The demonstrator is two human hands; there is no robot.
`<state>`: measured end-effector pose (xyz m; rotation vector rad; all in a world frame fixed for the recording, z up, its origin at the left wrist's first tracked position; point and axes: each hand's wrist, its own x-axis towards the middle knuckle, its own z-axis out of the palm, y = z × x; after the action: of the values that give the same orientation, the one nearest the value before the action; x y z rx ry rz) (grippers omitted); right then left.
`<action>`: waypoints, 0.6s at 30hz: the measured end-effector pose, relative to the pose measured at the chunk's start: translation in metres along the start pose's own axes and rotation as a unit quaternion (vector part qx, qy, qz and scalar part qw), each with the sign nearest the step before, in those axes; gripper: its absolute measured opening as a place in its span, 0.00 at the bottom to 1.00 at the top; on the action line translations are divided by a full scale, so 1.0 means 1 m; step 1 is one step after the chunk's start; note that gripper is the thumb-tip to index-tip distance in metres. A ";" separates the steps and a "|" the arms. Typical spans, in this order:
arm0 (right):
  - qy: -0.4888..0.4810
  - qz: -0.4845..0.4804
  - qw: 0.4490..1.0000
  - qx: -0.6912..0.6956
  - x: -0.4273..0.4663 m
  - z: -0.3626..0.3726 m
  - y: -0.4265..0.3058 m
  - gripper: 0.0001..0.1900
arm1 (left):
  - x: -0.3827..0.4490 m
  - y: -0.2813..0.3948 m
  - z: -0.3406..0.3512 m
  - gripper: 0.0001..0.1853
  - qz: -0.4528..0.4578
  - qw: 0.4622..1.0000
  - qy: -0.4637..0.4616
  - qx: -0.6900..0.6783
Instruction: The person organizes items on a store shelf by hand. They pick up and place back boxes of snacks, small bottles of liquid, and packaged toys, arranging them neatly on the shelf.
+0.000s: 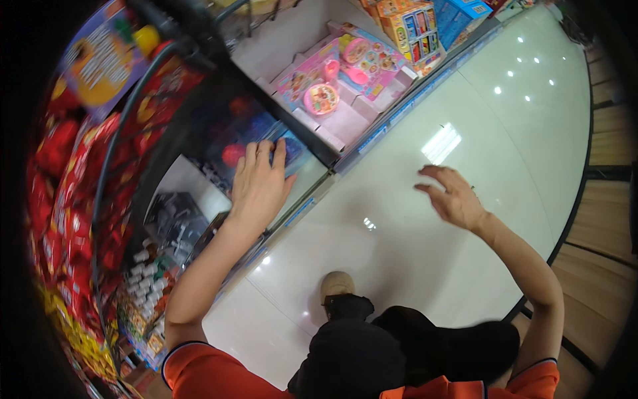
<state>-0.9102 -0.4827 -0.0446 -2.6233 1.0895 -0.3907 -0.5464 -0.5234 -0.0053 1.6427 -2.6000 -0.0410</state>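
Note:
My left hand [261, 182] reaches over a shelf on the left, palm down, its fingers resting on or just above a blue-purple item in clear plastic [296, 148]. Whether the fingers grip it cannot be made out. A round red item [233, 155] lies beside the fingertips. To the right, my right hand [451, 197] hangs over the glossy floor with its fingers apart and nothing in them. Past the black divider, a pink cardboard display box [349, 107] holds pink and yellow plastic toys with round lids.
Red snack bags [79, 199] hang behind a curved metal rail [104, 164] at the left. Small white-capped bottles [147, 284] stand on the lower left shelf. Colourful boxes [408, 32] line the upper shelf. Wooden slatted shelving [593, 249] curves along the right; a beige shoe [337, 284] is below.

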 end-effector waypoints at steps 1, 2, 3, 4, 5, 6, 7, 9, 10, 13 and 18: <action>-0.009 -0.017 1.000 0.023 0.004 -0.001 -0.008 0.20 | 0.003 0.000 0.002 0.30 0.000 1.000 -0.010 0.019; -0.019 -0.033 0.999 0.020 0.005 -0.003 -0.016 0.18 | 0.006 0.002 0.002 0.26 0.005 1.000 -0.010 0.017; -0.029 -0.047 0.998 0.022 -0.001 0.001 -0.018 0.17 | 0.007 0.004 0.001 0.25 0.015 1.000 -0.008 0.021; -0.039 -0.062 0.997 0.025 -0.007 0.006 -0.019 0.17 | 0.009 0.006 0.000 0.23 0.025 0.999 -0.007 0.026; -0.049 -0.077 0.996 0.027 -0.013 0.010 -0.020 0.17 | 0.008 0.009 0.001 0.22 0.035 0.999 -0.005 0.030; -0.070 -0.092 0.993 0.022 -0.017 0.014 -0.019 0.15 | 0.001 0.008 0.009 0.20 0.020 1.000 -0.014 0.003; -0.079 -0.091 0.993 0.019 -0.023 0.018 -0.019 0.15 | 0.001 0.007 0.011 0.20 0.021 1.000 -0.019 0.011; -0.098 -0.098 0.990 0.016 -0.033 0.028 -0.013 0.15 | 0.002 0.007 0.012 0.20 0.013 0.999 -0.028 0.030; -0.097 -0.105 0.989 0.021 -0.036 0.031 -0.011 0.14 | 0.003 0.004 0.012 0.25 0.001 1.000 -0.024 0.017; -0.112 -0.155 0.982 0.008 -0.031 0.030 0.003 0.15 | 0.006 0.006 0.013 0.33 0.009 1.000 -0.003 -0.023; -0.080 -0.221 0.972 0.024 0.031 0.030 -0.006 0.14 | -0.008 0.011 0.027 0.37 0.020 0.998 0.030 0.052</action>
<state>-0.8746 -0.4962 -0.0656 -2.7832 0.4335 -0.2809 -0.5548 -0.5117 -0.0323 1.5947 -2.6304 0.1456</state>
